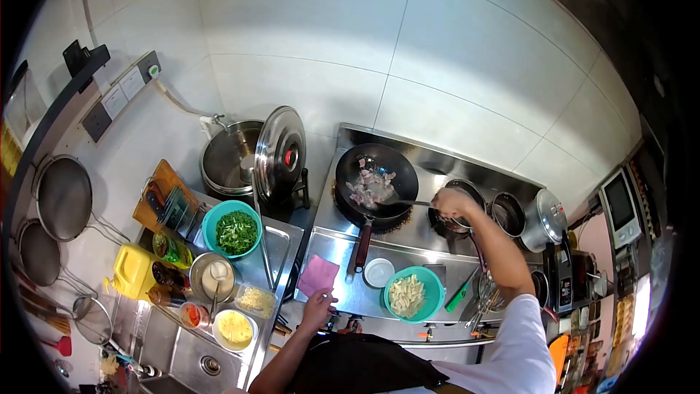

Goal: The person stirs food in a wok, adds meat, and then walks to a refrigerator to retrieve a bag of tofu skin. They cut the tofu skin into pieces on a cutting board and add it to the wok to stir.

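Observation:
My right hand (452,203) is closed round the handle of a spatula (408,202), reaching in from the right side of the wok. The spatula's head rests among pieces of pale pinkish meat (370,187) in the black wok (399,164), which sits on the left burner. At the stove's front edge, my left hand (318,311) has its fingers apart, close beside a pink cloth (319,275). Between the hands, on the steel front ledge, stand a small white bowl (378,273) and a turquoise bowl (439,293) of pale cut strips.
Smaller pots (508,213) and a lidded steel pot (544,220) stand right of the wok. Left are a turquoise bowl of chopped greens (232,228), a bowl of beaten egg (235,330), a yellow jug (135,270) and a large pot with its lid propped upright (281,153).

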Motion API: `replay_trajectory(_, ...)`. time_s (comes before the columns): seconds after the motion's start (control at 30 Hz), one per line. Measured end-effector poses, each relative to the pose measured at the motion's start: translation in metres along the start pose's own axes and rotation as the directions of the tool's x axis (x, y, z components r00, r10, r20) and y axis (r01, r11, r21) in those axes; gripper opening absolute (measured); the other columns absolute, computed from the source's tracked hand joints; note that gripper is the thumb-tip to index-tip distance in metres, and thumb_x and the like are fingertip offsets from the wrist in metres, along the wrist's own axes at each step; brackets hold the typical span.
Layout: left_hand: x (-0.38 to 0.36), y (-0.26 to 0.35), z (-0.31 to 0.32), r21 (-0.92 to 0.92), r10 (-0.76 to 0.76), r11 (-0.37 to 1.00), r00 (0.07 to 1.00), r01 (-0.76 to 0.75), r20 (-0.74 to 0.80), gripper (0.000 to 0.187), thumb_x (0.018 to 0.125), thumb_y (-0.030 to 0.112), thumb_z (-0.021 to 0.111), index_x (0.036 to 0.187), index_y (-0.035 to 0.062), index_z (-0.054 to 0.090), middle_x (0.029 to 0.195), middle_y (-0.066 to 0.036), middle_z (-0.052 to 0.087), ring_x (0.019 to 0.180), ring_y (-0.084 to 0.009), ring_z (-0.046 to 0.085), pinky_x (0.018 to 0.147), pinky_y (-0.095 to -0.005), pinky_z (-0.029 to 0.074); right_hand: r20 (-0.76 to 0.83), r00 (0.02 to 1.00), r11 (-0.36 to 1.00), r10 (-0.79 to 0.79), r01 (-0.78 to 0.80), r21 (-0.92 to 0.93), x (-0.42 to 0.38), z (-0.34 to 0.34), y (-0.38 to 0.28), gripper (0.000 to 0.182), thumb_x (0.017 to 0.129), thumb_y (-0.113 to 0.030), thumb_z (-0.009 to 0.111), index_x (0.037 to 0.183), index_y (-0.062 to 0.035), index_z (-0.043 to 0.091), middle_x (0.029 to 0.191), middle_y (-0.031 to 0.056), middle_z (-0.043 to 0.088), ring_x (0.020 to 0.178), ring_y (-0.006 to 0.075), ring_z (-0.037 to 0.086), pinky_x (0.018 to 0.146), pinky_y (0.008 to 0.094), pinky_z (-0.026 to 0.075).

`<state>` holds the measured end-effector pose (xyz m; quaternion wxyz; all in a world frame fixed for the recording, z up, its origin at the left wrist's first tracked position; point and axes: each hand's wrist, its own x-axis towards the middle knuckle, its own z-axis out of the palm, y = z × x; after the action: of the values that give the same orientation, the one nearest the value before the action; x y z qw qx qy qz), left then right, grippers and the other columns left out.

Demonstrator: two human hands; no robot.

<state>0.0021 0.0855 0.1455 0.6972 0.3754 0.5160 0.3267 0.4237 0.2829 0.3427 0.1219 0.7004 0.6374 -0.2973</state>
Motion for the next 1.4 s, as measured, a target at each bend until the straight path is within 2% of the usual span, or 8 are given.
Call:
replay_trajectory(0.17,0.001,0.009,0.004,-0.056,0.007,0.998,1.0,-0.009,-0.029,0.033,0.096,0.025,0.053,0.123,0.0076,0.053,0.1,-0.008,0.066,0.072,-0.0124,0.059,0.06,-0.0236,0.045,-0.275,0.96,0.942,0.06,0.037,0.334,-0.002,0.025,-0.03,0.029,0.088,-0.025,0.057,0.092,0.0012,0.067,0.062,0.0139,0.061,0.043,0.0228,0.056,0.042,0.0364,0.043)
replay_trajectory(0.43,-0.017,0.016,-0.01,-0.003,-0.031,1.0,0.997,0.031,-0.075,0.033,0.096,0.025,0.05,0.124,0.0073,0.052,0.101,-0.008,0.066,0.08,-0.0149,0.06,0.065,-0.0262,0.048,0.266,0.96,0.912,0.085,-0.183,0.367,-0.042,-0.052,-0.027,0.021,0.089,-0.022,0.056,0.077,-0.0051,0.059,0.055,0.0021,0.053,0.038,0.0086,0.043,0.032,0.0254,0.03)
replay_trajectory(0.5,-0.007,0.008,-0.007,-0.008,-0.016,1.0,0.999,0.016,-0.052,0.033,0.096,0.024,0.05,0.125,0.0072,0.052,0.101,-0.008,0.066,0.08,-0.0152,0.06,0.066,-0.0264,0.048,0.17,0.982,0.883,0.085,-0.154,0.444,-0.015,-0.011,-0.034,0.028,0.092,-0.024,0.054,0.111,-0.0028,0.06,0.058,-0.0002,0.054,0.037,0.0059,0.037,0.032,0.0243,0.029)
replay_trajectory(0.7,-0.005,0.018,0.008,-0.018,0.01,1.0,1.0,-0.01,-0.003,0.034,0.097,0.02,0.049,0.128,0.0065,0.049,0.1,-0.01,0.066,0.081,-0.0157,0.06,0.067,-0.0278,0.049,-0.057,0.98,0.68,0.189,-0.089,0.728,0.003,0.04,-0.06,0.021,0.092,-0.021,0.052,0.095,-0.0016,0.06,0.058,0.0024,0.049,0.038,0.0102,0.038,0.032,0.027,0.029)
replay_trajectory(0.9,-0.009,-0.001,-0.02,-0.021,0.014,1.0,0.998,-0.015,-0.062,0.034,0.096,0.018,0.049,0.128,0.0066,0.049,0.104,-0.01,0.065,0.081,-0.0141,0.06,0.067,-0.0265,0.049,-0.114,0.987,0.994,0.109,-0.11,-0.002,-0.045,-0.03,-0.023,0.026,0.084,-0.02,0.058,0.079,0.004,0.067,0.063,0.021,0.063,0.051,0.0289,0.062,0.046,0.0382,0.049)
replay_trajectory(1.03,-0.012,-0.012,-0.018,-0.034,-0.048,0.998,0.996,0.046,-0.08,0.034,0.096,0.019,0.05,0.128,0.0062,0.049,0.104,-0.009,0.065,0.081,-0.0135,0.06,0.066,-0.0261,0.049,-0.395,0.918,0.998,0.043,-0.061,-0.035,0.02,-0.002,0.009,0.025,0.084,-0.023,0.062,0.084,0.0007,0.067,0.061,0.0162,0.062,0.052,0.0282,0.061,0.048,0.039,0.048)
replay_trajectory(1.1,-0.012,-0.008,-0.015,-0.04,-0.055,0.998,0.996,0.052,-0.066,0.034,0.095,0.019,0.05,0.127,0.0059,0.049,0.104,-0.009,0.065,0.08,-0.0135,0.06,0.066,-0.0261,0.049,-0.413,0.908,0.997,-0.062,0.035,-0.073,0.036,-0.01,-0.008,0.028,0.083,-0.029,0.061,0.092,-0.0039,0.071,0.096,0.0235,0.066,0.094,0.0406,0.063,0.081,0.0451,0.051)
replay_trajectory(1.4,0.001,0.002,0.009,-0.014,0.008,1.0,1.0,-0.007,0.023,0.034,0.095,0.02,0.053,0.126,0.0061,0.05,0.1,-0.01,0.065,0.074,-0.013,0.058,0.064,-0.0253,0.047,-0.37,0.896,0.89,-0.246,0.058,-0.453,0.016,-0.011,-0.083,0.016,0.08,-0.017,0.061,0.086,-0.0073,0.072,0.091,0.0163,0.069,0.09,0.034,0.066,0.078,0.0431,0.054)
